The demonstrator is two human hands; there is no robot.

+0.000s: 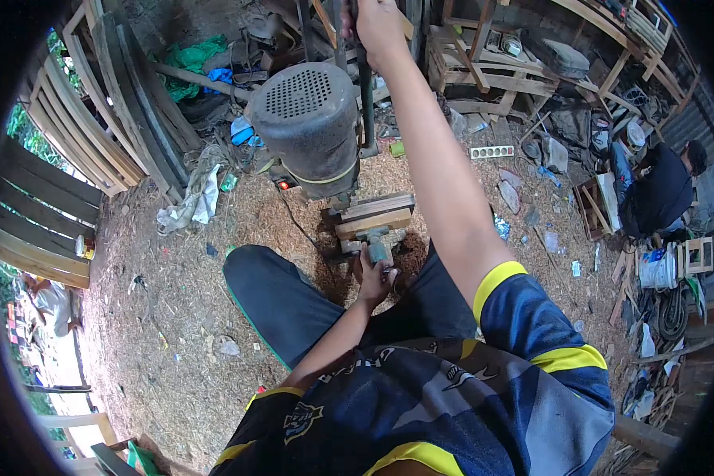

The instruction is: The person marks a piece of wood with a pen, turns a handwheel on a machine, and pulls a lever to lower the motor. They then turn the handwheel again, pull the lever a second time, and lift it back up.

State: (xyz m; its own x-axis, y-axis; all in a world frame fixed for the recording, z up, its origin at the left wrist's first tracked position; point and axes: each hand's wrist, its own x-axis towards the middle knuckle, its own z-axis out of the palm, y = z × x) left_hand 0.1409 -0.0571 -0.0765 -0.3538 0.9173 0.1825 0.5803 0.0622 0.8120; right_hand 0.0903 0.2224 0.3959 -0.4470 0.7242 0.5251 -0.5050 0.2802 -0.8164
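Note:
My right hand [377, 32] is raised at the top of the view, its fingers wrapped round a dark bar beside the machine's post. A dark motor-driven machine [313, 135] stands upright left of that arm, with a red light [284, 186] low on its side. Beneath it, pieces of wood [377, 222] lie side by side in a vise [378, 251]. My left hand [373, 279] is down at the vise's near end, between my knees, its fingers closed round a part there.
Wood shavings and litter cover the floor [174, 317]. Planks [135, 103] lean at the upper left. A power strip [492, 151] lies right of my arm. Another person [662, 190] sits at the far right, and one more [51, 305] is at the far left.

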